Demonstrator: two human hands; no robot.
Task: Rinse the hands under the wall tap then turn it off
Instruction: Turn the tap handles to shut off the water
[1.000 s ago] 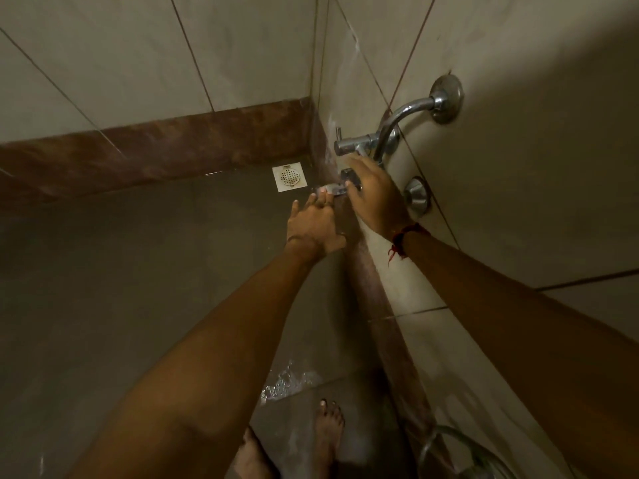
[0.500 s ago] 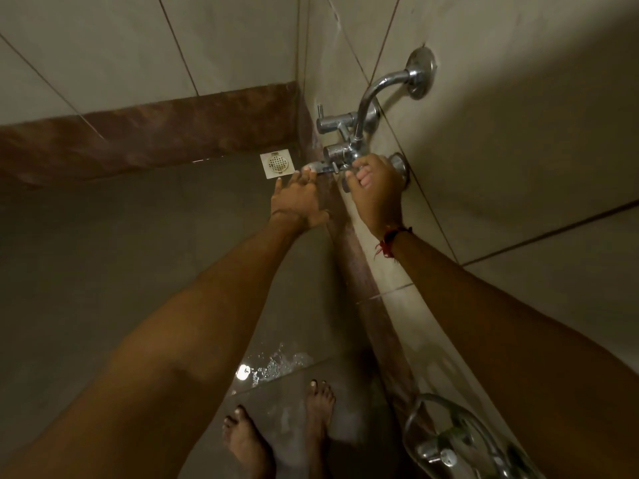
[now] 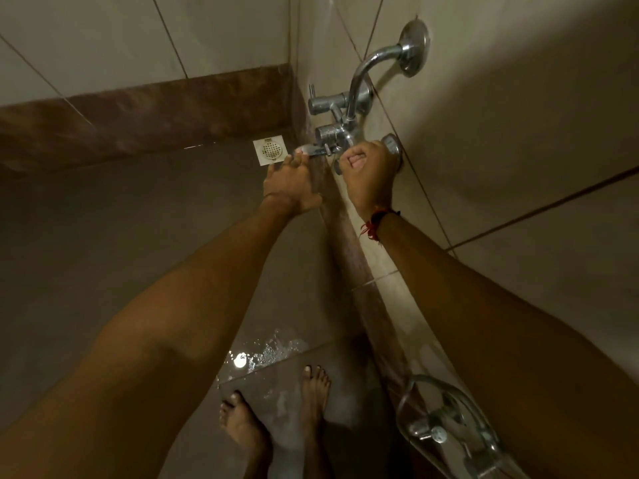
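The left hand [image 3: 292,186] is flat with fingers spread, fingertips right under the spout of the shiny silver metal wall tap [image 3: 337,134]. The right hand [image 3: 371,171] is curled tight around the tap's knob by the pale tiled wall [image 3: 501,133]. Splashed water [image 3: 266,354] shines on the grey floor.

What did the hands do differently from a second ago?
The right hand slid off the spout toward the wall and closed into a fist around the tap's knob. The left hand stayed open with its fingertips at the spout. Water still splashes on the floor near the feet.
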